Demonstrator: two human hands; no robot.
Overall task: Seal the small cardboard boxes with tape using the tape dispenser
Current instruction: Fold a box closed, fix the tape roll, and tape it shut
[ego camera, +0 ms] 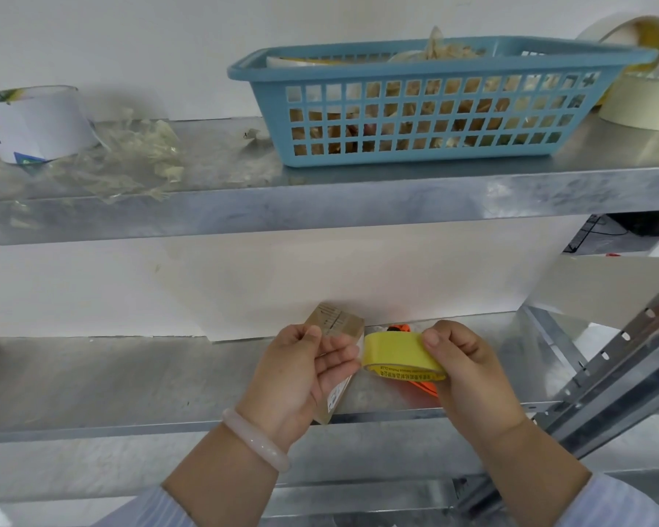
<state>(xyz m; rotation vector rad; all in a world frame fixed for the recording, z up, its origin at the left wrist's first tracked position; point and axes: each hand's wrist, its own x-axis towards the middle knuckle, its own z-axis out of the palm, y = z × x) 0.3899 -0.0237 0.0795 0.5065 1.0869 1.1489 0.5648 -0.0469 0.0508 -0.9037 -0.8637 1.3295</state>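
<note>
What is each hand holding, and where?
Left hand grips the box round its middle; right hand pinches the tape roll at its right edge.

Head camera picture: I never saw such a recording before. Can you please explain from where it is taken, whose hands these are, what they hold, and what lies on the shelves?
There is no machine here: a person wears one camera on the head, so you look forward and down at their two hands. The left hand holds a small cardboard box. The right hand pinches a yellow tape roll; an orange thing lies under it on the lower shelf, I cannot tell what. On the upper shelf stand a blue basket, white tape rolls at the right, crumpled plastic and a labelled white roll at the left.
</note>
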